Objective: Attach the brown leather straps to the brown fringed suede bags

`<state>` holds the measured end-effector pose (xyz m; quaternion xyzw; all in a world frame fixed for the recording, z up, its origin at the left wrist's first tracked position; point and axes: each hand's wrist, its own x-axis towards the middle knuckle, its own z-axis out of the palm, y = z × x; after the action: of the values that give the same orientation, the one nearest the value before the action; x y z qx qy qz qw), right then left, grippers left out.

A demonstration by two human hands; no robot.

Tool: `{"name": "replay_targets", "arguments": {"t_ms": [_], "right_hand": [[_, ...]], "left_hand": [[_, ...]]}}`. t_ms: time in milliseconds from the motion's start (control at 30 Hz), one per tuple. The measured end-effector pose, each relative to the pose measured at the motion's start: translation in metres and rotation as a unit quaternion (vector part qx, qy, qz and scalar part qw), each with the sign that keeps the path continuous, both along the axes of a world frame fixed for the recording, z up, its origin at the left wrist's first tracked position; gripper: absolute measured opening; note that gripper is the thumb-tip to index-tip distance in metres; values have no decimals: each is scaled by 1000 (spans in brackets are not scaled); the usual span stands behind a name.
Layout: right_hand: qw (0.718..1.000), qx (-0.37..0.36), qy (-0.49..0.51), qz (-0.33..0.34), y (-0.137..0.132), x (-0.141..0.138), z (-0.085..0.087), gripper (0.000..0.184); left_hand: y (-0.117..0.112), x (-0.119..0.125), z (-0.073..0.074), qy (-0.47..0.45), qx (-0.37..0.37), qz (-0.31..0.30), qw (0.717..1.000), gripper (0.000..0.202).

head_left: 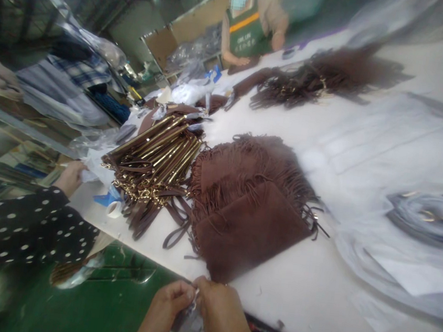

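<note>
At the table's front edge my left hand (165,308) and my right hand (220,308) meet, both with fingers closed. Their fingertips pinch a small pale or shiny piece whose kind I cannot make out. Right above my right hand lies a dark brown suede pouch (254,233), its corner reaching the edge of the table. Behind it rests a stack of brown fringed pouches (229,172) with thin cords hanging off the sides. Left of these is a pile of brown pieces with gold metal bars (168,150) and wrist straps with gold clasps.
A person in a polka-dot sleeve (21,224) reaches in from the left. Across the white table (289,310) another person in a green apron (247,34) handles brown pieces. More fringed pouches (313,80) lie further back; clear plastic sheets (400,153) cover the right side. A tape roll (114,209) stands left.
</note>
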<state>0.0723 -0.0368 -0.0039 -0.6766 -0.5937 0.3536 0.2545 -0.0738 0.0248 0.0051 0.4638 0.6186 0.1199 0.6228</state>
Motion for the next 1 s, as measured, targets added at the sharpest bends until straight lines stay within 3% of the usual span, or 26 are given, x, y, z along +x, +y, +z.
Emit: {"name": "replay_targets", "arguments": {"t_ms": [167, 267, 433, 700, 867, 1000], "right_hand": [[999, -24, 14, -19, -1, 5, 5, 21], [995, -18, 83, -54, -3, 8, 6, 28], [989, 0, 131, -71, -5, 6, -1, 33], [1000, 16, 6, 8, -2, 5, 2, 22], [993, 54, -80, 66, 2, 2, -6, 18], [987, 84, -90, 107, 4, 6, -13, 22]], "left_hand": [[3, -9, -11, 7, 15, -23, 1000, 41], [4, -12, -15, 10, 45, -30, 998, 41], [1, -7, -5, -40, -11, 7, 999, 38], [-1, 12, 23, -72, -69, 19, 995, 34], [-2, 12, 26, -74, -57, 19, 995, 33], [-1, 14, 26, -90, -64, 22, 994, 32]]}}
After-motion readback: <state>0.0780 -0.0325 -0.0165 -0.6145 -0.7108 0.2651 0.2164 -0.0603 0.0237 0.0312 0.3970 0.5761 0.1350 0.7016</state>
